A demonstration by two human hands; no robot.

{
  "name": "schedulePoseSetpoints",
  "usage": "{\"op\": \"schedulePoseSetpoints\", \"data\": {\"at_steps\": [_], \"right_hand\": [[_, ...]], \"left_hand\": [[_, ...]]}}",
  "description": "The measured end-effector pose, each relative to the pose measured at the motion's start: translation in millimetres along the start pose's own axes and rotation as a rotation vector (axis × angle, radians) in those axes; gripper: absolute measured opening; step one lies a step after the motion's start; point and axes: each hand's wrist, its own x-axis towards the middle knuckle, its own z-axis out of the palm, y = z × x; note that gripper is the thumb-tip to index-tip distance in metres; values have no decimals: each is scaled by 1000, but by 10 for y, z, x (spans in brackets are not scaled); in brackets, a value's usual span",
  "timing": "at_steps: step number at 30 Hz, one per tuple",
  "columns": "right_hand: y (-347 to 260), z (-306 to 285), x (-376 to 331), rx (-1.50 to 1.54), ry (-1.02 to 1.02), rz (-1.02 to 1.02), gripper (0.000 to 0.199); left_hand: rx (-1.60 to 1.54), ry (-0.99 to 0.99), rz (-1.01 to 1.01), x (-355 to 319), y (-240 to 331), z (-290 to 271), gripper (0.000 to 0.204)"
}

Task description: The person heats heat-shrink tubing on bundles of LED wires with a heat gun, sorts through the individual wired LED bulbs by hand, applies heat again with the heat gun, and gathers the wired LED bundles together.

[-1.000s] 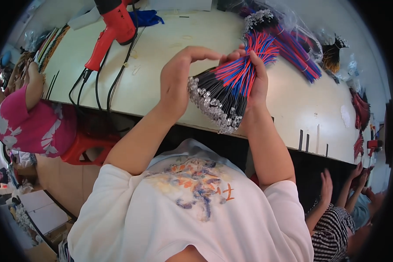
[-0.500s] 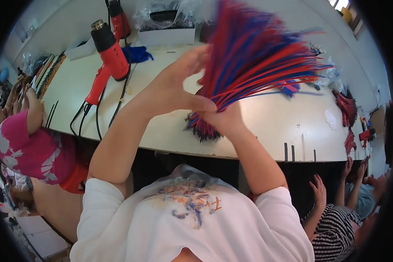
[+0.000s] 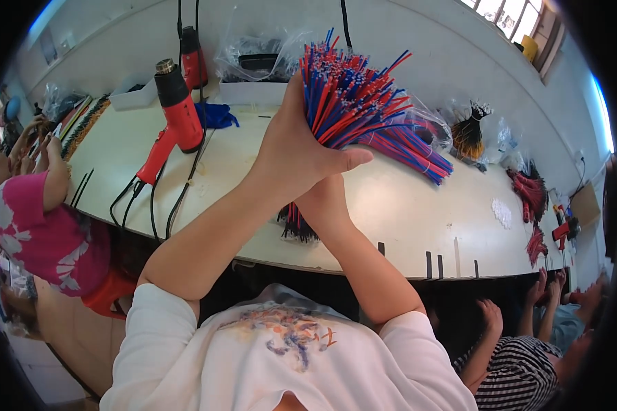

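I'm seeing long pale curved worktable [image 3: 404, 219] spanning view. Thick bundle of thin red and blue wires [image 3: 346, 96] standing upright above table's near edge, dark lower ends [image 3: 296, 229] poking out below hands. Red heat gun with black nozzle [image 3: 175, 120] lying left. Left hand [image 3: 301, 154] wrapping bundle's middle, fingers closed, thumb across. Right hand [image 3: 322, 202] gripping just below, mostly hidden. I'm judging step as squaring up wire ends; next move calls for firm grip, keeping strands from fanning.
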Motion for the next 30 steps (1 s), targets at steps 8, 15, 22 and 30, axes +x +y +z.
{"op": "schedulePoseSetpoints", "data": {"at_steps": [8, 15, 22, 30], "right_hand": [[-312, -151, 21, -29, -147, -12, 73], [-968, -1274, 790, -99, -92, -676, 76], [-1645, -1012, 1136, -826, -580, -892, 69], [-1749, -995, 1349, -466, -780, -570, 68]], "left_hand": [[-26, -157, -232, 144, -196, -188, 30], [-236, -234, -308, 195, -231, -234, 36], [-258, -169, -253, 209, -184, -194, 34], [-303, -320, -334, 276, -255, -241, 40]]}}
